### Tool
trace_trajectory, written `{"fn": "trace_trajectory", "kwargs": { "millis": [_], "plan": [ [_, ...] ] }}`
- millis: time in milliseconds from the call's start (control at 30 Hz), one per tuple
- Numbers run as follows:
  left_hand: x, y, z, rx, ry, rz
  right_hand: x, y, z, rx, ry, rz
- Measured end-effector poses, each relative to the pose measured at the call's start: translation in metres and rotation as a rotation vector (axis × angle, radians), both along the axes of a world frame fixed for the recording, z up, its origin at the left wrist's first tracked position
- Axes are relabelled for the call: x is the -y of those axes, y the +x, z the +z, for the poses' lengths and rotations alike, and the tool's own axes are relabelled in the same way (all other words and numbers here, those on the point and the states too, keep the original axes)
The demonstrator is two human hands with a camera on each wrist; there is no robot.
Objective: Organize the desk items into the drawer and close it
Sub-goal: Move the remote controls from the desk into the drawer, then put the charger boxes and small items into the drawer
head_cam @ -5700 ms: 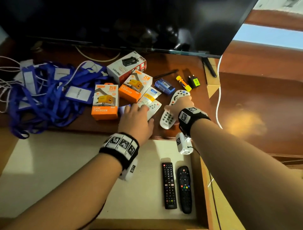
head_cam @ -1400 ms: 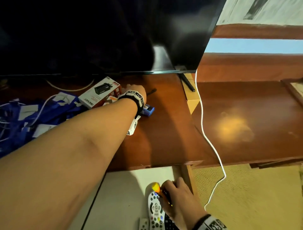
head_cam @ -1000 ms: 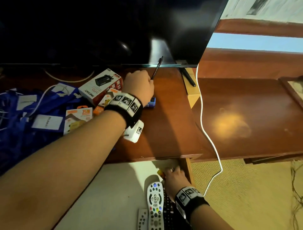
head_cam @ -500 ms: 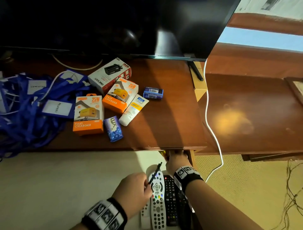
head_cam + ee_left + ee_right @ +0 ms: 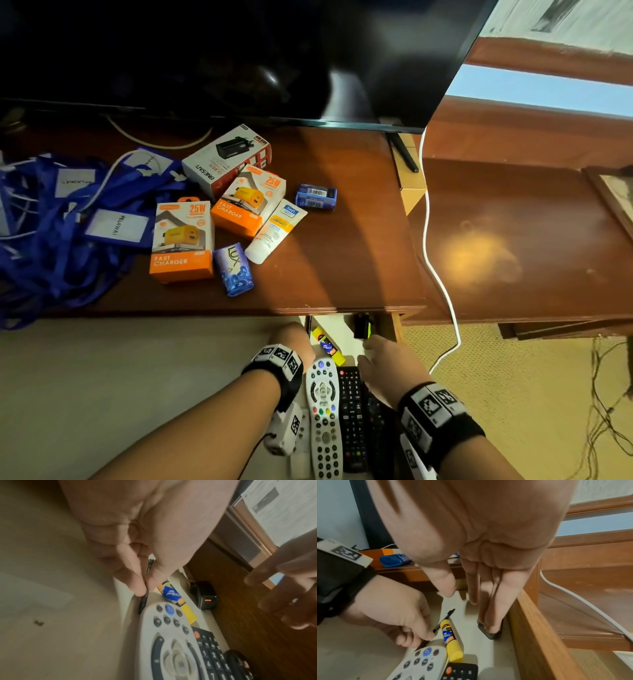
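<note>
Drawer (image 5: 102, 394): pulled out below the desk edge; I have both hands inside its right end, pale floor under my fingers, wooden side wall (image 5: 539, 628) just right of my right fingertips.
Desk (image 5: 342, 240): beyond and above my fingertips, holding what I see unsorted.
Lanyards (image 5: 51, 240): blue heap, far left of my left fingers.
Charger boxes: two orange ones (image 5: 181, 240) (image 5: 248, 200) and a white one (image 5: 226, 161), up on the desk ahead of my left fingers.
White remote (image 5: 323, 414): flat in the drawer between my wrists, its top end just below my left fingertips.
Black remotes (image 5: 351, 418): side by side against the white remote's right edge, under my right wrist.
Cream tube (image 5: 274, 231), soap packet (image 5: 234, 269), small blue box (image 5: 315, 196): on the desk, well beyond my fingers.
Left hand (image 5: 291, 337): thumb and forefinger pinch the black pen, the other fingers curled.
Right hand (image 5: 387, 359): fingers straight and close together, pointing down, thumb apart; I cannot tell whether the tips touch the black charger.
Glue stick (image 5: 451, 639): yellow, lying between my two hands, just right of my left fingertips.
Black charger (image 5: 205, 596): by the drawer's right wall, at my right fingertips.
Black pen (image 5: 444, 619): low over the drawer floor, alongside the glue stick, its far end past my left fingertips.
</note>
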State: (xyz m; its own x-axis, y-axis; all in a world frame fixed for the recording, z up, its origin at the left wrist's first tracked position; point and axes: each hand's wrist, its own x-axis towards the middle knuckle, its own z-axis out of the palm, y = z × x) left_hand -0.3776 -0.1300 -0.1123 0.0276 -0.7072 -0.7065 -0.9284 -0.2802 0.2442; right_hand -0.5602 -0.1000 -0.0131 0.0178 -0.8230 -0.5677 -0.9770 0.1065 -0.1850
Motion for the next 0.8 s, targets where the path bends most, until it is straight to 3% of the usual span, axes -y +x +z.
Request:
{"fn": "trace_trajectory", "kwargs": {
  "millis": [100,233,433,633,800],
  "plan": [
    [0.007,-0.003,-0.01,-0.062,-0.019,0.048,0.0,-0.005,0.006,0.016,-0.015,0.01],
    [0.021,-0.008,-0.016,-0.17,-0.021,-0.038,0.004,-0.003,0.01,0.035,-0.016,0.043],
    [0.021,0.005,0.003,-0.361,-0.049,-0.117,0.022,0.007,0.027,0.182,-0.113,0.047],
    [-0.029,0.05,0.055,-0.437,-0.074,-0.029,0.06,0.024,0.062,0.253,-0.336,0.041],
    [-0.065,0.101,0.112,-0.468,-0.199,0.119,0.102,0.061,0.068,0.322,-0.391,0.085]
  ]
}}
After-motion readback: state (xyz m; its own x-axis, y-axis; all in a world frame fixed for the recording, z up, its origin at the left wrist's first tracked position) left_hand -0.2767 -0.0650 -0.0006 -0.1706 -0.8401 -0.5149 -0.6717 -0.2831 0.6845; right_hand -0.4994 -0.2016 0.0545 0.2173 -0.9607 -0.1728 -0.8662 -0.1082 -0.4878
